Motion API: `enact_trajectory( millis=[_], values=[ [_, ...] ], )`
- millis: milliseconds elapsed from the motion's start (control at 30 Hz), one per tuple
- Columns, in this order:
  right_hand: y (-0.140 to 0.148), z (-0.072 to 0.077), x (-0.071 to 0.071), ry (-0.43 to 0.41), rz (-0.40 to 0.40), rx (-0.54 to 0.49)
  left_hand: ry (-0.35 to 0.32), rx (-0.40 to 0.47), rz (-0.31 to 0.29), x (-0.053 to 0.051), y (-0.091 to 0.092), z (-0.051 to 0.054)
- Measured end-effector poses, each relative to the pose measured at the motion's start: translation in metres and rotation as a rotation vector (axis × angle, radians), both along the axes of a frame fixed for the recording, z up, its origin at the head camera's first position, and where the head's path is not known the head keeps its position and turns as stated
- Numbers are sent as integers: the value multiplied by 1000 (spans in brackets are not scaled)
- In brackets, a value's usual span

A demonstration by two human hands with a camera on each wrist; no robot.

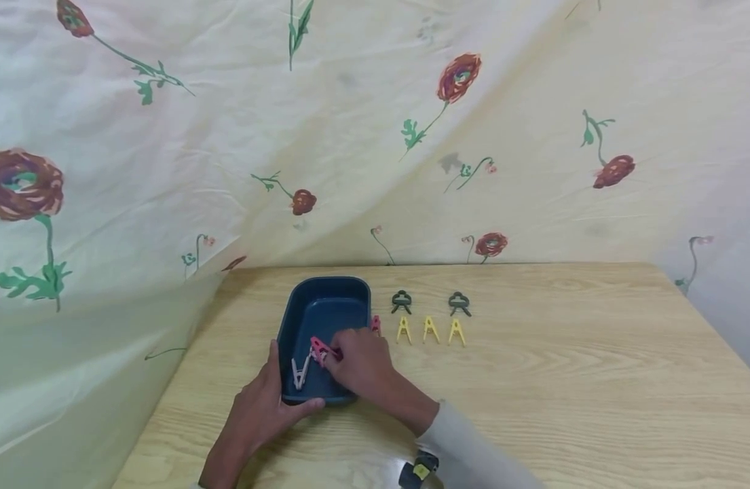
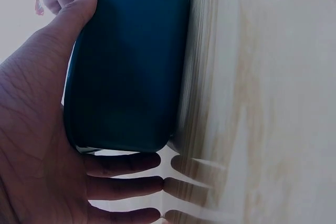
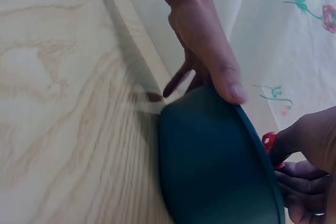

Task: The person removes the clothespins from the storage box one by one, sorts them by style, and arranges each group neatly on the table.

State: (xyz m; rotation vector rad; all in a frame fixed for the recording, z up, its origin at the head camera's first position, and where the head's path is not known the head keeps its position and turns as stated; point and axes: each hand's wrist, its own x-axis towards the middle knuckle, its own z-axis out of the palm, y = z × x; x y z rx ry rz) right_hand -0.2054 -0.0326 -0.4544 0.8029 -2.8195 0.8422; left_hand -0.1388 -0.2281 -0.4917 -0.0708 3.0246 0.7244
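Note:
A dark blue bin [image 1: 296, 305] stands on the table. My left hand [image 1: 261, 407] holds its near left corner steady, thumb along the near rim. In the left wrist view, the straight fingers [image 2: 126, 187] lie beside the wall of the bin [image 2: 131, 66]. Over the inside of the bin, my right hand [image 1: 362, 360] pinches a red clothespin [image 1: 320, 348]. A white clothespin [image 1: 299, 373] lies in the bin; something pale beside the red one is partly hidden. Just beyond my right hand, another red clothespin [image 1: 376, 324] is beside the bin's right wall.
Right of the bin, three yellow clothespins [image 1: 430, 330] lie in a row. Behind them are two dark clips, one nearer the bin [image 1: 402, 301] and one farther right [image 1: 459, 303]. A flowered cloth [image 1: 350, 136] hangs behind the wooden table [image 1: 564, 380].

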Motion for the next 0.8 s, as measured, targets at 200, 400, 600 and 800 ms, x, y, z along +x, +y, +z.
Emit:
enact_trajectory(
  millis=[200, 400, 600, 800],
  values=[
    [20, -1, -4, 118, -65, -104, -14, 17, 12, 0, 1, -1],
    [35, -6, -11, 247, -136, -221, -27, 33, 20, 0, 1, -1],
    [54, -17, -21, 347, -200, -292, -38, 35, 29, -3, 2, -1],
    [85, -30, -32, 389, -294, -298, -30, 43, 30, -3, 2, -1]
  ],
)
